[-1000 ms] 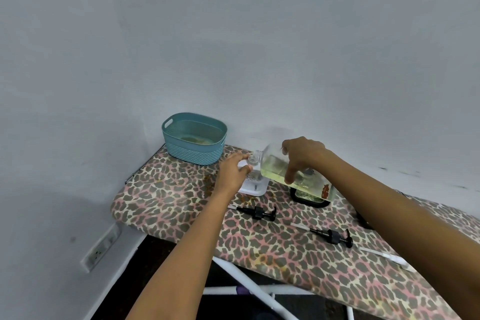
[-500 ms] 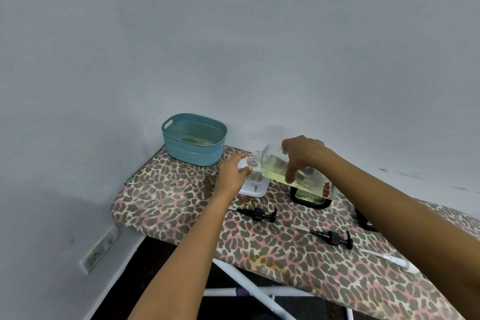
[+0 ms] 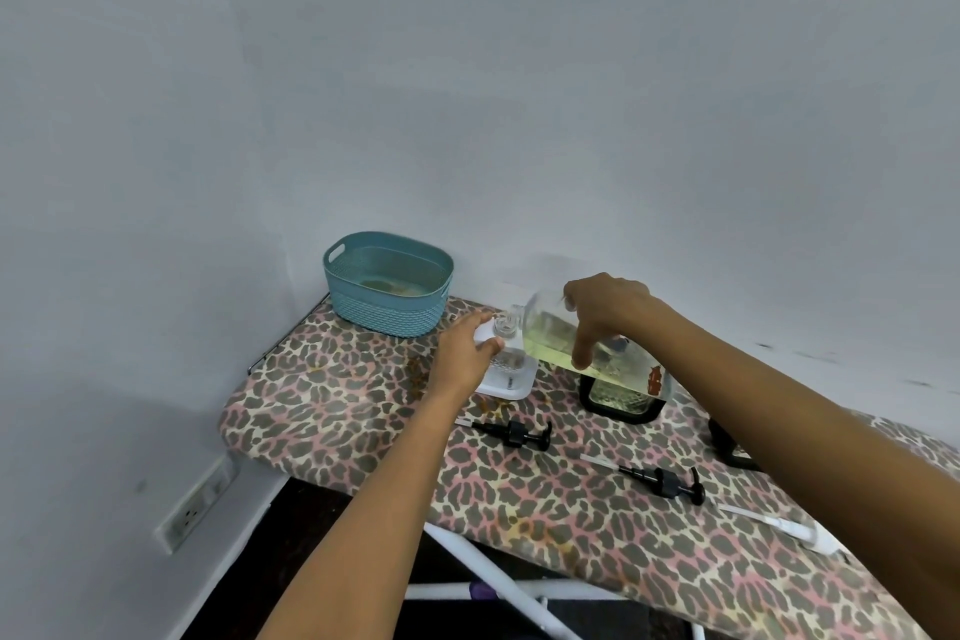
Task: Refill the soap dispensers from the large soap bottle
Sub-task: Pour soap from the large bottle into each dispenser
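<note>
My right hand [image 3: 602,309] grips the large clear soap bottle [image 3: 556,340], tilted on its side with yellow-green liquid inside and its mouth over the neck of a clear dispenser [image 3: 506,353] in a white base. My left hand [image 3: 462,353] is closed around that dispenser. A second dispenser [image 3: 621,398] in a black base, holding yellowish soap, stands under the big bottle. Two black pump heads lie on the board: one pump [image 3: 519,433] near my left forearm, the other pump [image 3: 662,480] further right. A white pump [image 3: 784,528] lies at the right.
Everything rests on an ironing board [image 3: 337,400] with a leopard-print cover, in a corner of grey walls. A teal basket [image 3: 389,288] stands at the board's far left end. A black object [image 3: 727,444] shows behind my right forearm. A wall socket [image 3: 195,509] sits low on the left.
Both hands and the tilted bottle have stayed nearly still over the white-based dispenser; the view has shifted only slightly.
</note>
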